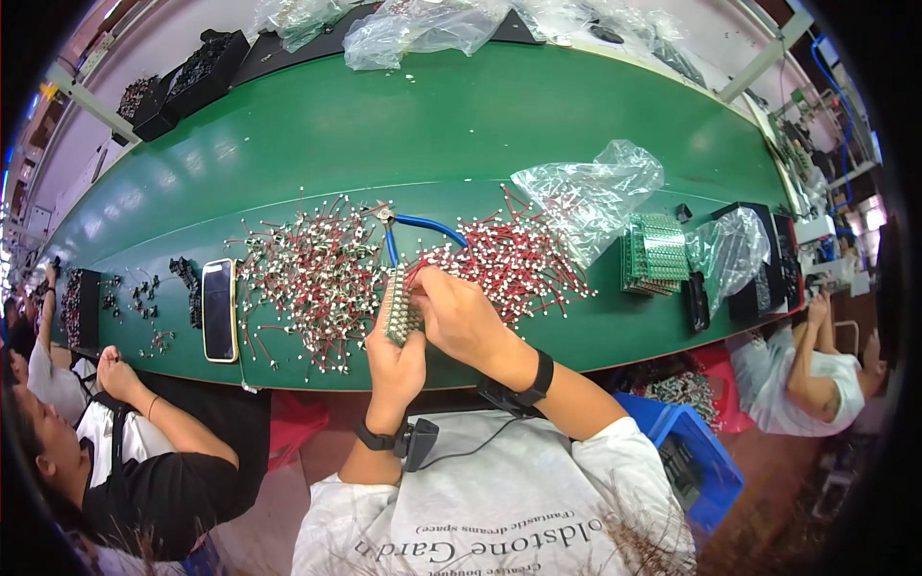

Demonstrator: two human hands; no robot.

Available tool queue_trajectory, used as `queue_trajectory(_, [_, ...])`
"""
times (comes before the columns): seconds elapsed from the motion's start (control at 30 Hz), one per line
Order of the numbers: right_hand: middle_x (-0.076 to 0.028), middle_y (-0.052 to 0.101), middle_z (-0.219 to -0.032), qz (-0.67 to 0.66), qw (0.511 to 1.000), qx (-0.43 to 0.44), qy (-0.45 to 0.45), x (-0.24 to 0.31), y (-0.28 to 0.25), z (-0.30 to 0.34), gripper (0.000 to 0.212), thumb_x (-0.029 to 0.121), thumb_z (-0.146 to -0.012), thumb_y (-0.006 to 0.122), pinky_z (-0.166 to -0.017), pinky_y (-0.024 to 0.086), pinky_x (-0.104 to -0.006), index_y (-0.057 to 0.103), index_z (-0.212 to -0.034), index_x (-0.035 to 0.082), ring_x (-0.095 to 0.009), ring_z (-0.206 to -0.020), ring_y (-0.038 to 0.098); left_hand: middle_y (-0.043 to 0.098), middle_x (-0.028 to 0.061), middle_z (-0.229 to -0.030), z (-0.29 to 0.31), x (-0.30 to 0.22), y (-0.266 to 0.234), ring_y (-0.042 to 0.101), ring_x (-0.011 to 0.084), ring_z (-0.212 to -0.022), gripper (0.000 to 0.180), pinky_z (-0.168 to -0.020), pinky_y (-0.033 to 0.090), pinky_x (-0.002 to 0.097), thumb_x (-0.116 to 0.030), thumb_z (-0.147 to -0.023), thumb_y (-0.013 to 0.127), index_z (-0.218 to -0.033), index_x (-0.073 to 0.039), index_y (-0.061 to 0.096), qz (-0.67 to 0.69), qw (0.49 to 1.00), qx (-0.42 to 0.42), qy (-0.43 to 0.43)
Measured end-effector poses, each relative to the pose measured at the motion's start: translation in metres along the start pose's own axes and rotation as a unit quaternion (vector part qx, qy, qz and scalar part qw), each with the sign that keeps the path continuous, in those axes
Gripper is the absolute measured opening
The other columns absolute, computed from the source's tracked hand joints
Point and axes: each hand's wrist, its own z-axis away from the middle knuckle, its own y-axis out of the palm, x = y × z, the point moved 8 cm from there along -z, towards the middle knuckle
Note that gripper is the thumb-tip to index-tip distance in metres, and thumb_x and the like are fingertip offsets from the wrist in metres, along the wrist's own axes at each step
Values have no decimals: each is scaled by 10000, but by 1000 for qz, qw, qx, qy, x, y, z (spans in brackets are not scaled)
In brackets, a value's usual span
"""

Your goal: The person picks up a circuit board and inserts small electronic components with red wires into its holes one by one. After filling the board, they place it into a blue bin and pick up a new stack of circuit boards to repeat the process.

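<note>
My left hand [396,363] is closed round the lower end of a narrow circuit board panel [398,305], green with rows of small pale parts. Over the panel's right side, my right hand [461,312] is pinched at its upper edge, where short red wire shows at the fingertips. Exactly what the fingertips grip is too small to tell. Just beyond lie blue-handled cutting pliers [423,223], jaws toward the upper left. Left of the panel spreads a pile of red and black wire leads with white connectors [312,274]; a redder pile of leads [523,264] lies to the right.
A phone [220,312] lies left of the piles. On the right are a crumpled clear bag [600,187], stacked green boards [656,252] and a black box [749,250]. A blue crate [711,480] stands below the table edge. Co-workers sit at left and right.
</note>
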Motion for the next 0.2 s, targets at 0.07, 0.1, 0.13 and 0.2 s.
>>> queue_trajectory(0.07, [-172, 639, -847, 6, 1000, 0, -4, 0, 3, -2, 234, -59, -798, 655, -636, 531, -431, 544, -995, 3, -375, -759, 663, 647, 57, -1078, 0, 8, -2, 592, 92, -960, 608, -848, 474, 230, 102, -795, 444, -1399, 44, 480, 36, 999, 5, -26])
queue_trajectory(0.1, [-172, 639, -847, 6, 1000, 2, -5, 1, 4, -3, 234, -59, -798, 655, -636, 531, -431, 544, -995, 3, -375, -759, 663, 641, 59, -1098, 0, 11, -4, 589, 94, -978, 609, -862, 469, 228, 102, -802, 441, -1406, 38, 475, 66, 997, -1, -38])
queue_trajectory(0.13, [-172, 640, -848, 6, 1000, -5, -4, 2, 4, -4, 235, -58, -798, 655, -635, 532, -431, 544, -995, 4, -376, -760, 664, 636, 60, -1118, 0, 13, -5, 587, 95, -997, 609, -877, 464, 227, 101, -808, 437, -1413, 32, 471, 96, 994, -7, -50])
queue_trajectory(0.2, [-179, 649, -861, 3, 1000, -8, 7, 2, 5, -4, 239, -47, -801, 666, -636, 535, -424, 548, -1002, 6, -375, -787, 670, 629, 67, -1160, -1, 14, -6, 587, 103, -1024, 626, -905, 458, 233, 97, -816, 447, -1437, 19, 448, 66, 997, 0, -28])
